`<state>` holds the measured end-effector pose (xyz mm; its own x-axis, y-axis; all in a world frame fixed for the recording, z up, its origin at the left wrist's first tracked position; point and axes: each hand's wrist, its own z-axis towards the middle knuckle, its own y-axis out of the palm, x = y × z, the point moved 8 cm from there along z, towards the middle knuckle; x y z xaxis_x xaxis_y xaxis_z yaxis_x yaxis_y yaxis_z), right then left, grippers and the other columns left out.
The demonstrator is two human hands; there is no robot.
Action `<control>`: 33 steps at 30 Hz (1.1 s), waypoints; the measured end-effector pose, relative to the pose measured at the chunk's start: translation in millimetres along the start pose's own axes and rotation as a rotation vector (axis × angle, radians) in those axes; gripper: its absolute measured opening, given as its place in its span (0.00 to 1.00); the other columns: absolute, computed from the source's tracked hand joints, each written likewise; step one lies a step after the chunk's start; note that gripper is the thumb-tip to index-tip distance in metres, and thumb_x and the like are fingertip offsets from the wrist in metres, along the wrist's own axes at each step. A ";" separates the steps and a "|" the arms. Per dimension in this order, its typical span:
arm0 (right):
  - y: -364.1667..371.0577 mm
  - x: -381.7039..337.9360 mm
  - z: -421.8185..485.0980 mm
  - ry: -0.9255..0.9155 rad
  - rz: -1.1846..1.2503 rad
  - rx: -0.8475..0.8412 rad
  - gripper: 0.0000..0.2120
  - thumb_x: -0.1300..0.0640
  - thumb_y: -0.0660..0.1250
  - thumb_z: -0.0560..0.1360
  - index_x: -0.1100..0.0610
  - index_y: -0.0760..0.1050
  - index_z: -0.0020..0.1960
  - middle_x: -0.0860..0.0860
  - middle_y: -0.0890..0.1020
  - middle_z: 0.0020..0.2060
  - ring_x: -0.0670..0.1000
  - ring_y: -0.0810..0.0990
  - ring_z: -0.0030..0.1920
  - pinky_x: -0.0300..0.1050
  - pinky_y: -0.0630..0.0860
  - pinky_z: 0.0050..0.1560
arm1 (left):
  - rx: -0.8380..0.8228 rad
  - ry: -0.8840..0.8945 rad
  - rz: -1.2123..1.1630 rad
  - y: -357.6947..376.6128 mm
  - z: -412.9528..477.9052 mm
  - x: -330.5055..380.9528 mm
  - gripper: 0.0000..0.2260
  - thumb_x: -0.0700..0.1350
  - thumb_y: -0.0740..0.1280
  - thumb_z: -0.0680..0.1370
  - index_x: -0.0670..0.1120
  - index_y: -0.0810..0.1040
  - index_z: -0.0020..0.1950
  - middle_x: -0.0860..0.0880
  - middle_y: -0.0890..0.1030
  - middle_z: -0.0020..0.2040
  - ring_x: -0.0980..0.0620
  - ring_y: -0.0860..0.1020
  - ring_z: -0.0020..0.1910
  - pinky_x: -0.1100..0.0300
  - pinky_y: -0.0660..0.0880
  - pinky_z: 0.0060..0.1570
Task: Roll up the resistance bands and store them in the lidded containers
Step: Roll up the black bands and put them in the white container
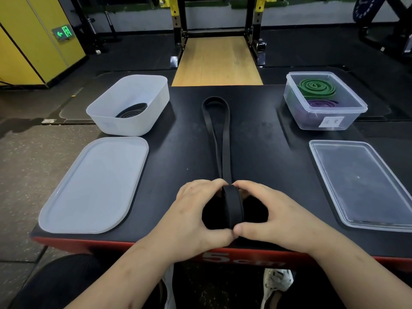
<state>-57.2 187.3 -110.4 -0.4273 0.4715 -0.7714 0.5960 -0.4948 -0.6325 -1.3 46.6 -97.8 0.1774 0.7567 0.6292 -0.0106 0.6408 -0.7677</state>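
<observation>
Band rolling at the near edge of the black platform (278, 152): we have the left hand (198, 210) and the right hand (276, 217) both curled round the roll (233, 206) at the near end of the black resistance band (225, 152), thumbs meeting on the near side, fingertips over the top. The unrolled length runs straight away from us, its far loop lying between the two tubs. For a tidy roll we'd say: squeeze the sides square so the layers stack flush, walk it forward along the band, and hold the tail flat and untwisted. The frosted container (129, 128) on our left, open, holds one black coil (133, 110) and looks the likely home; its lid (93, 186) lies just on the near side of it
</observation>
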 end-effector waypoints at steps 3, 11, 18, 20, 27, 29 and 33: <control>1.8 3.2 -2.2 0.006 -0.023 -0.011 0.37 0.37 0.77 0.68 0.25 0.61 0.71 0.34 0.75 0.64 0.37 0.71 0.69 0.46 0.71 0.69 | 0.001 0.005 0.003 0.4 -0.1 -2.2 0.31 0.57 0.76 0.67 0.68 0.64 0.64 0.71 0.70 0.60 0.66 0.64 0.69 0.68 0.61 0.66; -2.9 3.1 1.5 -0.021 0.059 0.072 0.26 0.34 0.74 0.68 0.22 0.69 0.64 0.37 0.80 0.60 0.41 0.78 0.64 0.51 0.77 0.65 | -0.049 -0.040 0.003 9.7 -1.3 -13.1 0.39 0.63 0.78 0.65 0.67 0.63 0.71 0.68 0.68 0.65 0.61 0.63 0.71 0.63 0.64 0.68; 1.6 -1.1 0.0 -0.021 0.012 -0.014 0.33 0.37 0.78 0.69 0.18 0.63 0.65 0.28 0.74 0.63 0.32 0.68 0.68 0.33 0.68 0.66 | -0.042 -0.054 -0.020 6.4 -0.8 -15.8 0.33 0.66 0.75 0.66 0.76 0.63 0.65 0.68 0.70 0.63 0.61 0.64 0.70 0.67 0.65 0.63; -1.3 -0.3 -0.2 -0.003 0.072 0.022 0.30 0.33 0.77 0.66 0.15 0.65 0.60 0.32 0.77 0.61 0.32 0.71 0.66 0.35 0.70 0.64 | -0.091 -0.052 -0.018 11.9 -3.4 -15.5 0.40 0.65 0.77 0.65 0.71 0.60 0.72 0.72 0.65 0.65 0.62 0.60 0.72 0.65 0.64 0.66; 2.6 1.5 -1.5 0.022 0.030 0.001 0.31 0.30 0.72 0.65 0.20 0.64 0.65 0.29 0.74 0.63 0.33 0.68 0.69 0.38 0.69 0.66 | -0.037 -0.025 0.001 7.2 -0.8 -10.4 0.33 0.65 0.78 0.64 0.71 0.66 0.65 0.66 0.71 0.60 0.60 0.66 0.68 0.64 0.65 0.64; 4.8 3.5 -2.2 0.033 -0.001 -0.031 0.36 0.29 0.73 0.64 0.17 0.59 0.66 0.21 0.68 0.63 0.32 0.60 0.74 0.39 0.63 0.72 | -0.021 -0.033 -0.010 6.1 -1.2 -11.0 0.32 0.67 0.76 0.64 0.78 0.63 0.62 0.67 0.71 0.60 0.60 0.65 0.68 0.67 0.65 0.64; 4.8 7.4 0.0 0.038 0.023 -0.027 0.30 0.25 0.69 0.63 0.13 0.60 0.61 0.19 0.69 0.63 0.23 0.52 0.72 0.34 0.55 0.74 | -0.070 -0.044 -0.003 10.2 -2.6 -12.5 0.39 0.66 0.78 0.63 0.68 0.64 0.70 0.69 0.68 0.63 0.60 0.63 0.72 0.63 0.65 0.68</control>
<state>-57.5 188.4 -119.1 -0.3879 0.4877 -0.7821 0.6239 -0.4857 -0.6123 -1.1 43.3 -113.9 0.1338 0.7611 0.6347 0.0586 0.6333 -0.7717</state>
